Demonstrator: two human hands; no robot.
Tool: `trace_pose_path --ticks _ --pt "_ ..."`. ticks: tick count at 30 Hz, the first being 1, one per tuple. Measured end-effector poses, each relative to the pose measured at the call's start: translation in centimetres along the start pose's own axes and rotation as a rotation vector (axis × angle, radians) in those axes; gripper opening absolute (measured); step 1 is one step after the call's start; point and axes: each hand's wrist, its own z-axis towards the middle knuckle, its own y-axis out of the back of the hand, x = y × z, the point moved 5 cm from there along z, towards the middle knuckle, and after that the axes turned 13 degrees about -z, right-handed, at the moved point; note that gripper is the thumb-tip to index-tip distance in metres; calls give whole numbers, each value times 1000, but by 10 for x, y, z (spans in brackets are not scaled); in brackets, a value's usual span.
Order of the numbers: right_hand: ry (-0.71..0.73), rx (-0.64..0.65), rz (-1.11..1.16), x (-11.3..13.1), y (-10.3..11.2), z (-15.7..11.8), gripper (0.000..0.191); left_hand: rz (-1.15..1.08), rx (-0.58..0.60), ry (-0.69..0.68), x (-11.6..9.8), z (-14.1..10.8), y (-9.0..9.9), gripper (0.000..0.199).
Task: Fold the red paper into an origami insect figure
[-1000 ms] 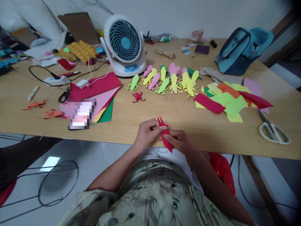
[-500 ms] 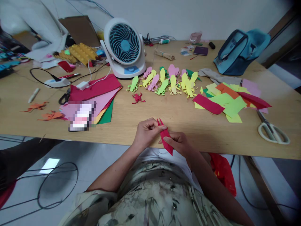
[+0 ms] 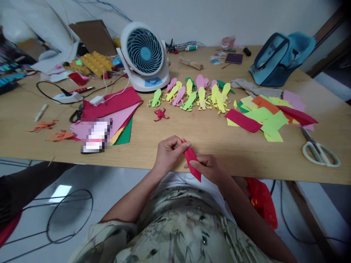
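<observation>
A folded piece of red paper [image 3: 193,163] is held slantwise over the table's front edge, its pointed lower end toward my body. My left hand [image 3: 170,151] pinches its upper end, where narrow points stick up beside the fingers. Farther down, my right hand [image 3: 207,166] grips the side with the thumb on top. Beyond my hands lies a small red paper figure with thin legs [image 3: 161,114]. Behind it stretches a row of folded yellow, green and pink paper figures [image 3: 202,98]. Two orange paper figures [image 3: 60,135] rest at the left.
Loose coloured paper pieces [image 3: 274,120] and white-handled scissors [image 3: 320,153] lie at the right. A blurred phone [image 3: 96,135] sits on coloured sheets [image 3: 124,133] at the left. A fan [image 3: 146,54] and a blue bag [image 3: 279,60] stand at the back.
My left hand has shifted slightly left at the upper end of the red paper. Less of the narrow points shows above the fingers. My right hand stays nearly in place.
</observation>
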Motion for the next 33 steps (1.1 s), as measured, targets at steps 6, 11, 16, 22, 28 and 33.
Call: trace_pose_path --ticks 6,11,16,22,28,33 --pt "12 10 -16 0 0 -1 34 -19 -3 106 4 6 5 48" --pt "10 25 -21 0 -1 -2 33 -53 17 110 5 12 8 52" --pt "23 28 -17 0 0 -2 32 26 -45 -43 -8 17 16 49" --pt "4 -3 19 -5 0 0 34 -6 76 44 1 12 5 54" --pt "-22 -10 12 -2 -1 0 36 127 120 11 2 8 -9 45" --pt "-32 -21 9 3 2 0 38 40 96 92 5 20 -6 55"
